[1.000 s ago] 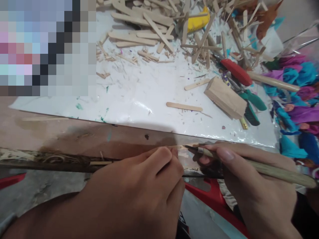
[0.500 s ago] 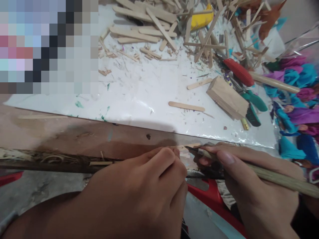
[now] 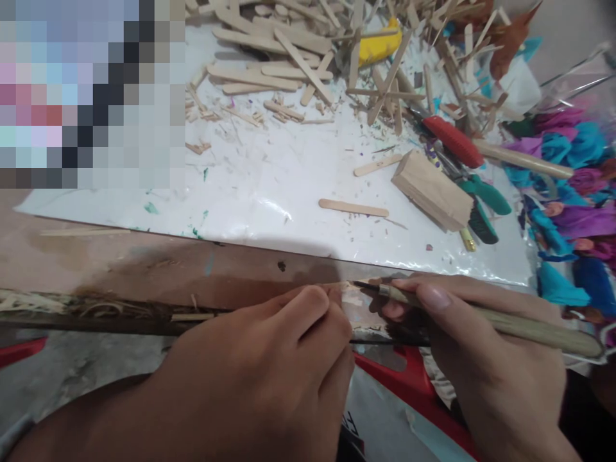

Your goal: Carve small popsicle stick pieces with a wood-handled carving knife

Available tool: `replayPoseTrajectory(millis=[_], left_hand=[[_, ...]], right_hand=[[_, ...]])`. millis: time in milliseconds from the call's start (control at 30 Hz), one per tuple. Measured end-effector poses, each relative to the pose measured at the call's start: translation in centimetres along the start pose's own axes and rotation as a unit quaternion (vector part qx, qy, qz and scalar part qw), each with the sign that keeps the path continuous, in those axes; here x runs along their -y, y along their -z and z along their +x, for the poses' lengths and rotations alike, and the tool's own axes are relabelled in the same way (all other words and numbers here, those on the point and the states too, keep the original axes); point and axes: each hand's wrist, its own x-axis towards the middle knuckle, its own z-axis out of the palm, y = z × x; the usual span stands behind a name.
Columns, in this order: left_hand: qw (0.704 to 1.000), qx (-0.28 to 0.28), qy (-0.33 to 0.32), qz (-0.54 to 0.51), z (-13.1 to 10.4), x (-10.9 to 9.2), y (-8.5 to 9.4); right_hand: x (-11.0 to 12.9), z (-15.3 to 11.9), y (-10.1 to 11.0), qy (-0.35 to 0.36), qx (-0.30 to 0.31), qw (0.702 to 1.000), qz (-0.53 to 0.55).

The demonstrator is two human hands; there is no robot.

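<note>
At the table's near edge my left hand (image 3: 269,359) is closed, its fingertips pinching a thin wooden stick (image 3: 368,280) against the surface. Most of the stick is hidden by my fingers. My right hand (image 3: 491,346) is wrapped round a carving knife (image 3: 534,328) with a long wooden handle. The knife's dark, narrow tip points left and touches or nearly touches the stick, close to my left fingertips. Beyond both hands, a single craft stick (image 3: 353,207) lies flat on the white sheet (image 3: 260,167).
A wooden block (image 3: 433,191) lies beside green-handled pliers (image 3: 486,196) and a red-handled tool (image 3: 452,141). Piled craft sticks (image 3: 269,35) and a yellow object (image 3: 380,43) are at the back. Coloured crepe paper (image 3: 572,218) fills the right. Shavings (image 3: 106,305) line the near edge.
The knife tip has moved slightly left along the stick, closer to my left fingertips, and more of the handle's end shows. The whole view has shifted a little.
</note>
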Motion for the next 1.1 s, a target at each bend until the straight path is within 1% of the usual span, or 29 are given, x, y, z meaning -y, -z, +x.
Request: replayPoseTrajectory(millis=[100, 200, 267, 400, 533, 633, 733, 867, 1000, 1033, 1100], left_hand=[[1.0, 0.004, -0.001, -0.001, -0.44, 0.0, 0.18], [1.0, 0.02, 0.008, -0.015, -0.44, -0.03, 0.3], [1.0, 0.013, -0.002, -0.02, -0.2, -0.04, 0.31], [1.0, 0.003, -0.001, -0.018, 0.12, 0.04, 0.15], [1.0, -0.004, -0.01, -0.019, -0.12, 0.17, -0.19], [1.0, 0.002, -0.005, -0.023, -0.37, 0.07, -0.34], [1.0, -0.012, 0.004, -0.025, -0.49, -0.12, -0.3], [1.0, -0.005, 0.002, -0.021, -0.56, -0.1, -0.17], [1.0, 0.003, -0.007, -0.018, -0.32, 0.15, -0.12], [1.0, -0.002, -0.006, -0.015, -0.2, 0.2, -0.09], [1.0, 0.005, -0.002, -0.008, -0.01, 0.26, 0.02]], right_hand=[[0.2, -0.1, -0.13, 0.009, -0.024, 0.999, -0.022], [0.24, 0.01, -0.08, 0.029, -0.03, 0.998, -0.039], [0.2, 0.09, -0.02, 0.044, -0.033, 0.998, -0.042], [0.12, -0.02, 0.06, 0.057, -0.038, 0.996, -0.055], [0.07, -0.11, 0.06, 0.058, -0.04, 0.996, -0.058], [-0.05, -0.06, 0.07, 0.056, -0.035, 0.996, -0.059], [-0.24, -0.14, 0.15, 0.061, -0.038, 0.995, -0.064], [-0.4, -0.33, 0.29, 0.075, -0.044, 0.994, -0.072], [-0.24, -0.27, 0.5, 0.11, -0.024, 0.991, -0.072], [-0.15, -0.24, 0.56, 0.13, -0.01, 0.989, -0.071], [0.0, -0.23, 0.62, 0.171, 0.029, 0.982, -0.077]])
